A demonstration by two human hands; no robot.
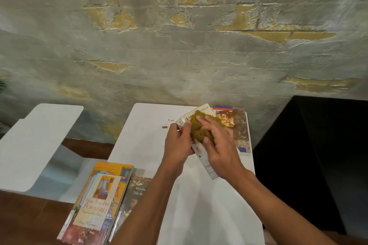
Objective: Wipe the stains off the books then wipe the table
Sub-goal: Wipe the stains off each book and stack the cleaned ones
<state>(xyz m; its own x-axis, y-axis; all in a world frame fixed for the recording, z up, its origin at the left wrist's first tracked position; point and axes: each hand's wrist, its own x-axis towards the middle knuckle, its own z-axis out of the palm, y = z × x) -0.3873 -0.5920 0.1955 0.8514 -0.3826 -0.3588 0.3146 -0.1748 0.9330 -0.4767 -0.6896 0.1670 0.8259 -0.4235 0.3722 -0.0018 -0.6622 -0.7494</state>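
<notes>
My left hand (178, 142) grips the left edge of a white paperback book (206, 162), holding it tilted above the white table (143, 141). A mustard-yellow cloth (200, 129) lies on the book's cover under my right hand (219, 143), whose fingers press on it. Behind, another book (242, 131) with a brown and red cover lies flat at the table's far right. Two small orange-brown stains (164, 127) mark the tabletop left of the held book. Near my left forearm lie a yellow book (97, 201) and a dark book (137, 189).
A second white table surface (33, 141) stands to the left with a gap of brown floor (87, 146) between. A black object (310, 155) stands close on the right. A rough plastered wall (179, 45) runs right behind the table.
</notes>
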